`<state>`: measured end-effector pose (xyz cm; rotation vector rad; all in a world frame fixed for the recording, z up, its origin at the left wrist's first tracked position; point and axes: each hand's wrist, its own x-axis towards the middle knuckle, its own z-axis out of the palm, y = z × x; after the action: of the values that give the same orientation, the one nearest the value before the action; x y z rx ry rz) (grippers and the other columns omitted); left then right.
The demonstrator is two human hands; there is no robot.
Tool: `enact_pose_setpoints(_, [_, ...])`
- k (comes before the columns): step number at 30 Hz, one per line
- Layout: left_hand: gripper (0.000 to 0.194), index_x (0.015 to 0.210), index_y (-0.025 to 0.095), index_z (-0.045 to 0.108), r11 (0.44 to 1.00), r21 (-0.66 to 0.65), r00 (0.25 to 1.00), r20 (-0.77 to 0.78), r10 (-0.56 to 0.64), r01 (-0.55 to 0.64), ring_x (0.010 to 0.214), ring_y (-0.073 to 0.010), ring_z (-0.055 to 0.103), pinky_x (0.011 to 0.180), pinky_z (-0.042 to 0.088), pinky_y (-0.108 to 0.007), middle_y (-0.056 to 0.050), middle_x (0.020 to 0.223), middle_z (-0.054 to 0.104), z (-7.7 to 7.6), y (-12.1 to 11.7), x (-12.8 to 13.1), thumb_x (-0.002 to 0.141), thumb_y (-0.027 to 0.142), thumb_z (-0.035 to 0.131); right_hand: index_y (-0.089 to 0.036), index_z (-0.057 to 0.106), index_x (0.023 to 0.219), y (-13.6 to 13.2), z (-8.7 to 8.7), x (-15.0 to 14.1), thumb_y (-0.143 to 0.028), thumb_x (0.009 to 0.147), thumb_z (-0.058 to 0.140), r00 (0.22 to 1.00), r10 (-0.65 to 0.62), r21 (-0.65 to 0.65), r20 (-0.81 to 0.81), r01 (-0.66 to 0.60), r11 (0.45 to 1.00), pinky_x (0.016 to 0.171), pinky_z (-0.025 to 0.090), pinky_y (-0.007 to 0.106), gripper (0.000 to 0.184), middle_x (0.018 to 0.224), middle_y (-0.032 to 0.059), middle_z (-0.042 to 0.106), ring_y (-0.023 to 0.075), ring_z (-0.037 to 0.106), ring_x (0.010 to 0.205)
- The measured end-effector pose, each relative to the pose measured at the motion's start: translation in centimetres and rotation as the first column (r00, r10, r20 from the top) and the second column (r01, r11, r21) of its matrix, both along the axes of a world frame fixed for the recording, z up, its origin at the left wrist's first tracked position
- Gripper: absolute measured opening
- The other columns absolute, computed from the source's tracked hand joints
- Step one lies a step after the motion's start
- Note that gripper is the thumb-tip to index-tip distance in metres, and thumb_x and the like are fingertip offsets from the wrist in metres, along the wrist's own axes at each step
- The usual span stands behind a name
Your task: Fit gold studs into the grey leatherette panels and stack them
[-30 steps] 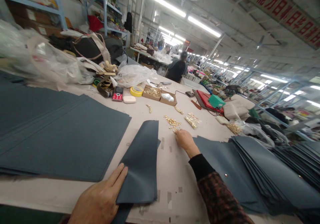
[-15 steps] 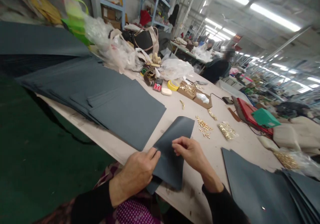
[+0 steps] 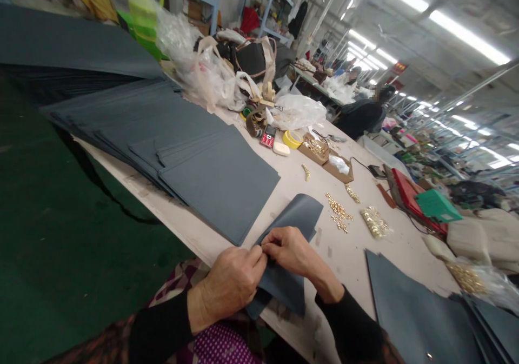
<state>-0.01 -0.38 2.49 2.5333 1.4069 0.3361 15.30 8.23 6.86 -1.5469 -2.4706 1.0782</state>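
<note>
A dark blue-grey sheet (image 3: pixel 302 212), leather-like and curled over, lies at the table's near edge under both hands. My left hand (image 3: pixel 231 280) is closed, pinching the sheet's left side between thumb and fingers. Right beside it, my right hand (image 3: pixel 290 249) is closed in a pinch over the sheet, fingertips meeting those of the left. Whatever lies between the right fingertips is hidden. Beyond the sheet, small gold metal pieces (image 3: pixel 339 208) are scattered on the table, close to a clear bag of gold pieces (image 3: pixel 373 222).
Stacks of similar sheets lie on the left (image 3: pixel 223 180) and the right (image 3: pixel 417 304). Farther back are cardboard trays (image 3: pixel 339 176), yellow tape (image 3: pixel 292 139), a red calculator-like device (image 3: pixel 268 136) and plastic bags (image 3: pixel 300 111). A person (image 3: pixel 360 116) sits in the background.
My right hand has moved left and down to meet my left hand at the sheet. The sheet is curled over more. The whole view has shifted slightly.
</note>
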Motion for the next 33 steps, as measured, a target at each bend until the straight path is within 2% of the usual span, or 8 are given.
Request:
enact_pose_setpoints(3, [0.028,0.113,0.013,0.056,1.0,0.015,1.0,0.006,0.003,-0.003,0.08,-0.0246,0.061,0.067,0.052,-0.041,-0.009,0.098,0.061,-0.2,0.0,0.0,0.089,0.016,0.043,-0.015,0.071,0.07,-0.2,0.3,-0.6,-0.009,0.075,0.055,0.998,0.036,0.059,0.051,-0.039,0.997,0.054,0.036,0.021,0.018,0.061,0.0001,0.066,0.011,0.056,0.056])
enact_pose_setpoints(7, [0.027,0.112,0.014,0.057,0.999,0.034,1.0,0.03,0.004,-0.005,0.079,-0.0239,0.061,0.067,0.052,-0.04,-0.008,0.097,0.062,-0.9,-0.1,0.1,0.09,0.016,0.041,-0.016,0.07,0.078,-0.7,0.0,-0.5,-0.008,0.078,0.053,0.99,0.135,0.152,0.028,-0.138,0.979,0.059,0.037,0.02,0.019,0.071,0.0015,0.068,0.0111,0.058,0.063])
enact_pose_setpoints(10, [0.025,0.108,0.015,0.058,0.999,0.04,0.998,0.055,0.008,-0.01,0.079,-0.0242,0.06,0.067,0.052,-0.04,-0.008,0.095,0.062,-1.3,-0.1,0.1,0.091,0.015,0.041,-0.017,0.068,0.076,-1.1,-0.3,-0.1,-0.006,0.077,0.054,0.99,0.14,0.203,0.029,-0.143,0.969,0.063,0.038,0.02,0.018,0.074,0.0013,0.069,0.0113,0.059,0.067])
enact_pose_setpoints(17, [0.027,0.111,0.016,0.058,1.0,0.026,0.997,0.073,0.013,-0.015,0.078,-0.0246,0.06,0.067,0.052,-0.041,-0.007,0.096,0.063,-1.4,-0.1,0.2,0.09,0.015,0.041,-0.016,0.069,0.073,-1.4,-0.3,-0.2,-0.008,0.079,0.054,0.999,-0.032,0.112,-0.029,0.035,0.993,0.057,0.038,0.018,0.018,0.067,-0.0006,0.068,0.01,0.059,0.06])
enact_pose_setpoints(22, [0.029,0.114,0.018,0.059,0.999,-0.053,0.998,0.063,0.008,-0.004,0.085,-0.0246,0.062,0.073,0.052,-0.04,-0.008,0.103,0.064,-1.6,0.1,0.2,0.088,0.017,0.047,-0.017,0.069,0.079,-1.4,-0.3,-0.6,-0.008,0.082,0.055,0.998,0.059,0.165,0.015,-0.061,0.984,0.063,0.039,0.019,0.017,0.075,-0.0001,0.066,0.0109,0.059,0.068])
enact_pose_setpoints(27, [0.029,0.114,0.018,0.059,0.998,-0.014,0.997,0.053,0.054,-0.053,0.084,-0.0238,0.062,0.074,0.051,-0.039,-0.008,0.101,0.065,-2.5,0.0,0.3,0.087,0.019,0.049,-0.018,0.068,0.083,-1.3,-0.4,-0.1,-0.009,0.083,0.055,0.989,0.136,0.182,0.053,-0.143,0.973,0.068,0.04,0.02,0.016,0.081,0.0007,0.067,0.0122,0.06,0.074])
enact_pose_setpoints(29, [0.028,0.111,0.018,0.06,0.999,0.011,0.997,0.05,0.052,-0.052,0.082,-0.0227,0.061,0.072,0.05,-0.037,-0.007,0.099,0.065,-2.9,-0.1,0.3,0.085,0.019,0.051,-0.018,0.067,0.082,-1.5,-0.5,0.0,-0.008,0.081,0.055,0.992,0.125,0.198,0.016,-0.125,0.972,0.068,0.04,0.02,0.016,0.08,0.0006,0.067,0.012,0.061,0.074])
enact_pose_setpoints(33, [0.029,0.112,0.019,0.059,0.996,0.063,0.997,0.055,0.053,-0.057,0.08,-0.0219,0.061,0.07,0.048,-0.036,-0.005,0.097,0.066,-3.4,0.0,0.3,0.084,0.019,0.052,-0.016,0.067,0.075,-1.8,-0.7,0.0,-0.008,0.08,0.052,0.998,-0.012,0.162,-0.065,0.023,0.987,0.062,0.039,0.018,0.019,0.073,0.0,0.068,0.0105,0.061,0.067])
